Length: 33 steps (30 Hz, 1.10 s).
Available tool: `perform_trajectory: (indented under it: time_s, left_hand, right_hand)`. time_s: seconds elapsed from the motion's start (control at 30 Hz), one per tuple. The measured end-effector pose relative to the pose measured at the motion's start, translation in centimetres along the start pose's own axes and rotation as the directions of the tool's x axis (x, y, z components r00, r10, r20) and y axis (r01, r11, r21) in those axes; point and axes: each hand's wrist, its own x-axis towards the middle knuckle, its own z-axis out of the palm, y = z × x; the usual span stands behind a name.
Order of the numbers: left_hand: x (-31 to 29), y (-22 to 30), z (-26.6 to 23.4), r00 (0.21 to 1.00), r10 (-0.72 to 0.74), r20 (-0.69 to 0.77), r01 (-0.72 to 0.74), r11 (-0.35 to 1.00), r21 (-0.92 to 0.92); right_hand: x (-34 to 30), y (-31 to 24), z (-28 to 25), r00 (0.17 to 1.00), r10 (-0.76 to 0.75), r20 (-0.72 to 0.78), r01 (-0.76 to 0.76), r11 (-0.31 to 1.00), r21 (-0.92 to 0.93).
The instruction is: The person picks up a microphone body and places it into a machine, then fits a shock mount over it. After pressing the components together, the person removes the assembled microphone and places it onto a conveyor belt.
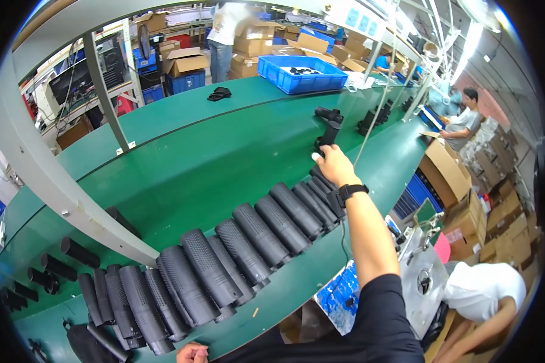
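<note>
My right hand [336, 166], with a black band on the wrist, is stretched far out over the green belt. Its thumb and fingers close on the lower end of an upright black cylindrical part [331, 132]. Another black part [327, 113] lies just beyond it. Below my right forearm, a long row of black perforated tubes [209, 266] leans along the near ledge, side by side. My left hand [192, 353] is at the bottom edge, partly cut off, its fingers curled beside the bench edge. Nothing shows in it.
A slanted white post [79, 199] rises at left. Beyond the belt stand a blue bin [303, 75] and a crumpled black item [219, 94]. More black cylinders [79, 252] sit on the belt at left. A metal fixture [422, 279] and a person in white [484, 293] are at right.
</note>
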Motion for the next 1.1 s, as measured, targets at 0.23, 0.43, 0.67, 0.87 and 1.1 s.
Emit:
perform_trajectory:
  time_s: [0.23, 0.43, 0.67, 0.87, 1.1]
  left_hand:
    - [0.4, -0.5, -1.2, 0.990, 0.139, 0.000, -0.139, 0.990, -0.015]
    - [-0.1, -0.6, -1.1, 1.000, -0.010, 0.025, 0.010, 1.000, 0.004]
    - [0.8, 0.7, -1.7, 0.985, 0.083, 0.152, -0.112, 0.975, 0.191]
    - [1.5, 0.3, -1.3, 0.972, 0.088, 0.217, -0.144, 0.955, 0.260]
    - [0.1, 0.7, -0.9, 0.988, 0.091, 0.123, -0.116, 0.970, 0.214]
  right_hand:
    - [-21.8, -12.5, -8.6, 0.994, -0.048, -0.100, 0.110, 0.426, 0.898]
    - [-46.5, -11.5, -7.4, 0.892, -0.029, 0.450, -0.397, 0.421, 0.816]
    - [-59.5, -10.1, -5.1, 0.721, 0.283, 0.632, -0.686, 0.417, 0.596]
    - [-44.6, -10.5, -13.7, 0.953, 0.269, 0.142, -0.295, 0.706, 0.644]
    - [-15.6, -1.7, -13.7, 0.796, 0.442, -0.415, -0.196, 0.835, 0.514]
